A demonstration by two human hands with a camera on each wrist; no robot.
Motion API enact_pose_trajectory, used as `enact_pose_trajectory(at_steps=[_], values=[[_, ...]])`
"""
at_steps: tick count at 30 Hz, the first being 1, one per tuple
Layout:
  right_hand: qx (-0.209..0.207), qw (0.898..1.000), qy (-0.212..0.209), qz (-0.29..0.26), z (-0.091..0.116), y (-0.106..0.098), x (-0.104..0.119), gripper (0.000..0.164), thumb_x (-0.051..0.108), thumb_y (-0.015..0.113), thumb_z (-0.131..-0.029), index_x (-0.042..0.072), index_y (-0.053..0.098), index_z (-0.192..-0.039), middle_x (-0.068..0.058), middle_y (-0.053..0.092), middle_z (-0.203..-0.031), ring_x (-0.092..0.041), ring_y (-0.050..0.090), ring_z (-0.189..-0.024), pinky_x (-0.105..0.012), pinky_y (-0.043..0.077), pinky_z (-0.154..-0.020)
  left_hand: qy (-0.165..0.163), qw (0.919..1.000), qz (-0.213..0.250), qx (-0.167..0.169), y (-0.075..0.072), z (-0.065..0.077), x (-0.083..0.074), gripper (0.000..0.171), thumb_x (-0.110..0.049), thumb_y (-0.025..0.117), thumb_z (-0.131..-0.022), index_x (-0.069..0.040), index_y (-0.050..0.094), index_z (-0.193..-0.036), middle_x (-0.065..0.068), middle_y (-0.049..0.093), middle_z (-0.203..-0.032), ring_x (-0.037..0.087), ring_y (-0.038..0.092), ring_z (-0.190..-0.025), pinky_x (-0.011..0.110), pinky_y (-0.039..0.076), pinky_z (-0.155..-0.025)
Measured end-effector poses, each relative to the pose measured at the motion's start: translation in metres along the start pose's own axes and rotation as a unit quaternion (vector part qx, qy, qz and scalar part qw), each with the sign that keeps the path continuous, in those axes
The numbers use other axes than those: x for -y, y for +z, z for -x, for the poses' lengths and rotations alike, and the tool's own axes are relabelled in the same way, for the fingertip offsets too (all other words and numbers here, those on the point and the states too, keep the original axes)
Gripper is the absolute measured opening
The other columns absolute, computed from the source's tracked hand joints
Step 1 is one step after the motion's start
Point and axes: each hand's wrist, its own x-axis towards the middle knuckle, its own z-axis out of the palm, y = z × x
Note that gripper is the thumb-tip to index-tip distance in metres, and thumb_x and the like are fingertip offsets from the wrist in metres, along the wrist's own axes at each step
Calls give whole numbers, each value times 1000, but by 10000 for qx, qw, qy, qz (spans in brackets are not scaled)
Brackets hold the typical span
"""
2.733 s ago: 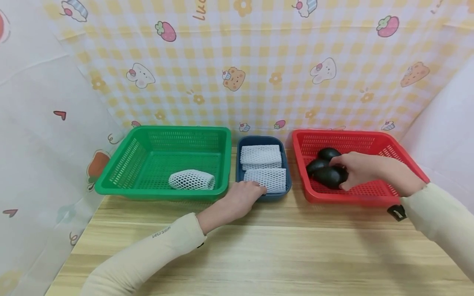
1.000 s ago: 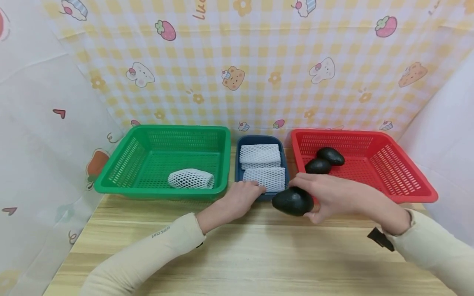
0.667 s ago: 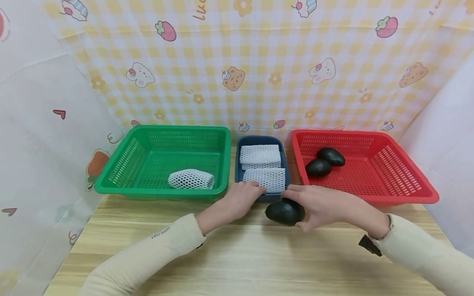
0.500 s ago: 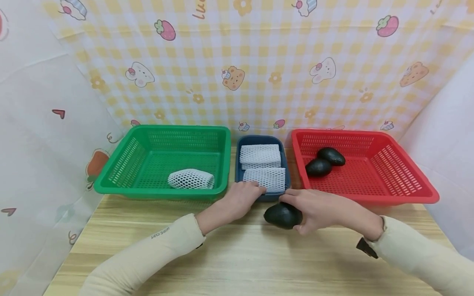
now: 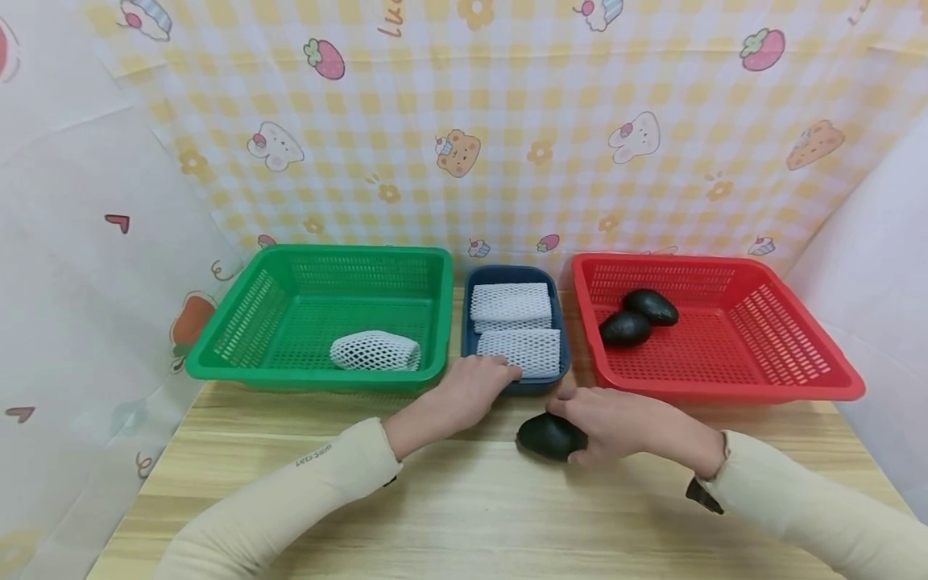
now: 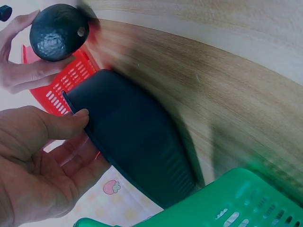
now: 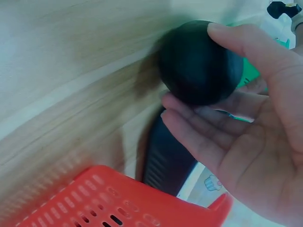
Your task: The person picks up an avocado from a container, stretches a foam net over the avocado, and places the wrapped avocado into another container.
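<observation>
A dark avocado [image 5: 548,437] lies in the grasp of your right hand [image 5: 616,419], nearer you than the blue bin [image 5: 536,387] and off its right front corner. Your thumb and fingers curl round the fruit from its right end, pinching it; whether its underside meets the wooden table [image 5: 464,515] you cannot tell here. Your left hand [image 5: 466,393] grips the near rim of the blue bin, thumb against the outer wall and fingers over the inner side.

Inside the blue bin rest white mesh sleeves, a far stack [image 5: 511,304] and a near piece [image 5: 522,352], lying flat. Right of the blue bin stands a red basket [image 5: 696,393], where 2 more avocados [image 5: 625,329] touch each other toward the side closest to the bin. Left of the blue bin sits a green basket [image 5: 304,374], holding 1 rounded white mesh bundle [image 5: 373,351] close to its near wall; its contents are hard to make out. Behind the blue bin hangs a yellow-and-white checked cloth [image 5: 536,105] printed with strawberries, bears and flowers. Cream sleeves [image 5: 290,491] cover your forearms.
</observation>
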Motion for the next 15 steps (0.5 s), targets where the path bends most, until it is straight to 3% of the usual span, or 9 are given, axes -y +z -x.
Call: enact_pose_trajectory(at_steps=[6,11,15], values=[[153,9998,95,-57,-1,-4,0,65,25,91,-77,1,62,-129,-4,61,-111,-17,59,-94,-36,54,-81,104,9988,443,167,-6,-1,7,31,-1,67,-97,-19,73,-122,1,70,-106,21,66,-92,38,55,-66],[223,9994,88,-259,1,-7,2,62,21,90,-77,2,61,-129,-4,60,-111,-17,57,-95,-36,53,-81,208,9926,1127,403,-16,-4,12,23,-7,68,-98,-13,73,-120,1,71,-109,18,65,-97,35,55,-78],[243,9989,207,-348,1,-6,2,62,21,90,-78,3,61,-129,-4,60,-112,-18,57,-96,-37,53,-82,198,9899,1379,277,-20,-8,14,25,-9,66,-99,-10,70,-124,3,70,-115,18,64,-104,34,54,-85]])
